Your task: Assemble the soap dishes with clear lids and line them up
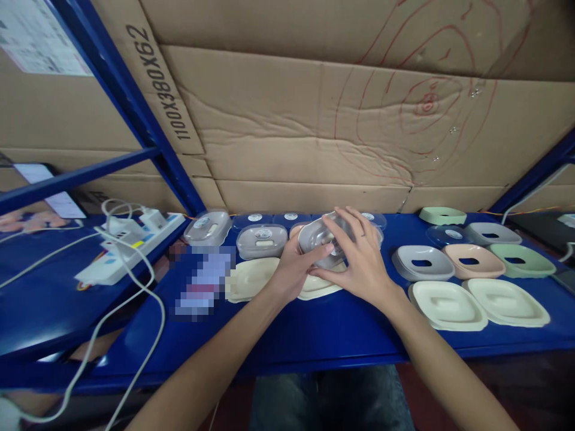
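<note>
Left hand (294,269) and right hand (359,257) both closed around a clear, domed plastic lid (321,238), fingers curled on its smooth rim; lid held tilted just above a cream, rounded-rectangular tray (314,287) on the glossy blue metal shelf (314,329). At left: two further clear lidded containers (260,240) on the shelf, matte cream tray (247,278) just in front, white power strip (130,242) with trailing cable. At right: grey, peach and green oval shells (469,261) in a row; two cream trays (449,305) near the front edge; creased corrugated cardboard (314,120) behind.
</note>
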Motion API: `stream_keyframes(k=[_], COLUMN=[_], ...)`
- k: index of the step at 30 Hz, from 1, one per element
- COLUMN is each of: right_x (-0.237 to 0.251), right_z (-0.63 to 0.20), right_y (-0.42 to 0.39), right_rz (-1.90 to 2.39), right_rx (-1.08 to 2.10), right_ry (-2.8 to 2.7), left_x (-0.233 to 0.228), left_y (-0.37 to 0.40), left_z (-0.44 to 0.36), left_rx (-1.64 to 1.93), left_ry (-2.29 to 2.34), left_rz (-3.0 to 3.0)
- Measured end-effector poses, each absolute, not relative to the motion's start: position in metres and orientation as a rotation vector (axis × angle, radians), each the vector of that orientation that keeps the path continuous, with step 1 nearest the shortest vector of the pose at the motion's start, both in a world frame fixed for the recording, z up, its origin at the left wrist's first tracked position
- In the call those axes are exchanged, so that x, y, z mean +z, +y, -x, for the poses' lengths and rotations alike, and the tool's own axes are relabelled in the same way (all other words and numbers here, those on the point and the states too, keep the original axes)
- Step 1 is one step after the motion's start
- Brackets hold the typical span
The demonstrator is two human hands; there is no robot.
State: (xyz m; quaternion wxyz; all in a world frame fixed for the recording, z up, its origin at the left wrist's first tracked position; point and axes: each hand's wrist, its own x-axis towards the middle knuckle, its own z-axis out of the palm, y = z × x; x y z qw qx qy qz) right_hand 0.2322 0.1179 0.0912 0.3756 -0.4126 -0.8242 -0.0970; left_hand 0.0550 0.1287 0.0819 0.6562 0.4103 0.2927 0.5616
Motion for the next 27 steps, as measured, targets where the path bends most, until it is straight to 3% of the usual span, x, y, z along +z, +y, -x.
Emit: stream_keyframes(k=[3, 10, 17, 27], right_x=[0.094, 0.082, 0.078, 0.098], right_z=[-0.237, -0.246, -0.237, -0.256], right_y=[0.119, 0.147, 0.147, 0.151], right_rz=[0.95, 0.995, 0.99, 1.045], right_rx=[-0.053, 0.543, 0.533, 0.508], right_ry=[-2.036, -1.286, -1.048, -1.251], left_x=[0.082, 0.087, 0.092, 0.088], left_y=[0.129, 0.121, 0.114, 0.122], left_z=[-0.055, -0.055, -0.056, -0.05], left_rx=[1.332, 1.354, 1.26, 1.138], left_ry=[0.696, 0.752, 0.66, 0.538], left_rz=[-0.954, -1.256, -1.347, -1.17])
